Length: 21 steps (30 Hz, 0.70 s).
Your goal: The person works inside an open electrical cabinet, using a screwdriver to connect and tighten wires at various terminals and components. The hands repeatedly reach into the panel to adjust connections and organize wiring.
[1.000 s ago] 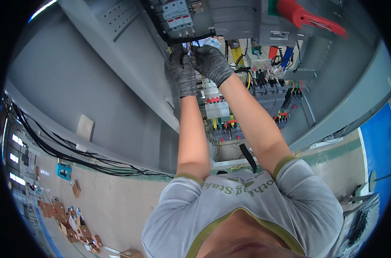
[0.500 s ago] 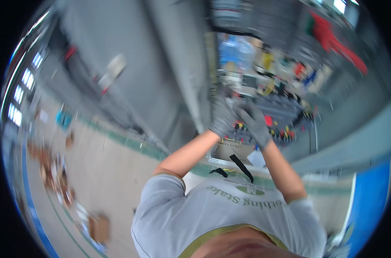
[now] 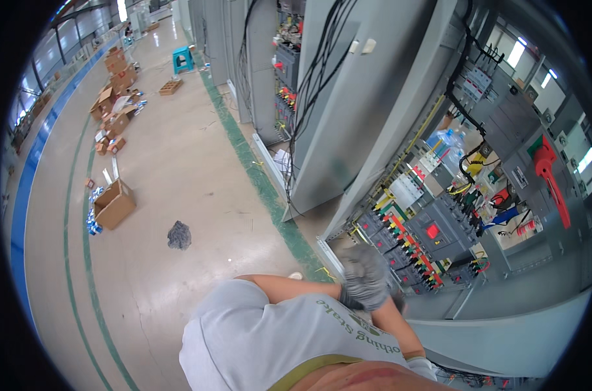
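Both my hands wear grey knit gloves and are drawn in close to my chest, blurred. My left hand (image 3: 363,281) lies on top, curled, in front of the lower rows of breakers (image 3: 400,244) with red, yellow and green terminals. My right hand (image 3: 392,301) is mostly hidden behind the left one; only a dark bit shows at the end of my right forearm. I cannot make out whether either hand holds anything. The open electrical cabinet (image 3: 504,189) stands just right of them.
A grey cabinet door (image 3: 361,111) with black cable bundles stands ahead. A red switch handle (image 3: 549,176) sits at the right. On the floor lie a dark rag (image 3: 179,236), an open cardboard box (image 3: 115,204), more boxes (image 3: 113,85), a blue stool (image 3: 183,58) and a green line (image 3: 263,182).
My hands have come down from the wiring high in the cabinet to chest level. The view has swung left and now takes in the hall floor.
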Tool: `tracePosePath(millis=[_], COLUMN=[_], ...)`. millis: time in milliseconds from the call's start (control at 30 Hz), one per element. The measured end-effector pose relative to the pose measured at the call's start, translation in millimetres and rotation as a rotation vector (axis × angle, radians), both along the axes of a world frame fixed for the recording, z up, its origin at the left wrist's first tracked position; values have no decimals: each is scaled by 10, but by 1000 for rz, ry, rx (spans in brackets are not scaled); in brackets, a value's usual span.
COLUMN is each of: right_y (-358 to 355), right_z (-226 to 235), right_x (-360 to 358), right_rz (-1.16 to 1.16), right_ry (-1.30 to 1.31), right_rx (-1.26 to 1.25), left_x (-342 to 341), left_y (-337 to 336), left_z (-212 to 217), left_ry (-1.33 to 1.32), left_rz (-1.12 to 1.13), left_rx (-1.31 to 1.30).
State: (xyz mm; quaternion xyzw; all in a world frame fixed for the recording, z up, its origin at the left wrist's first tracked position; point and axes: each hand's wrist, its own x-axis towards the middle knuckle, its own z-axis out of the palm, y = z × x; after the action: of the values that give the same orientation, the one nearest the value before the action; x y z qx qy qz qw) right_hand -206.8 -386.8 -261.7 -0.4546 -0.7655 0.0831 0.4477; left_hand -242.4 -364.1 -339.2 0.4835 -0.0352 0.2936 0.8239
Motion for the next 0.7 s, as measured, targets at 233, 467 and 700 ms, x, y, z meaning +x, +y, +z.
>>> tracePosePath(millis=[233, 467, 700], right_y=[8, 224, 934], right_z=[-33, -199, -86], right_x=[-791, -907, -1573], right_rz=[362, 190, 289], right_ry=[-79, -226, -304], right_rx=[-31, -79, -40], left_x=[-374, -928, -1432], left_y=[27, 419, 921], left_z=[-173, -340, -428], left_ry=[246, 257, 262], left_rz=[-73, -162, -209], left_rx=[59, -40, -105])
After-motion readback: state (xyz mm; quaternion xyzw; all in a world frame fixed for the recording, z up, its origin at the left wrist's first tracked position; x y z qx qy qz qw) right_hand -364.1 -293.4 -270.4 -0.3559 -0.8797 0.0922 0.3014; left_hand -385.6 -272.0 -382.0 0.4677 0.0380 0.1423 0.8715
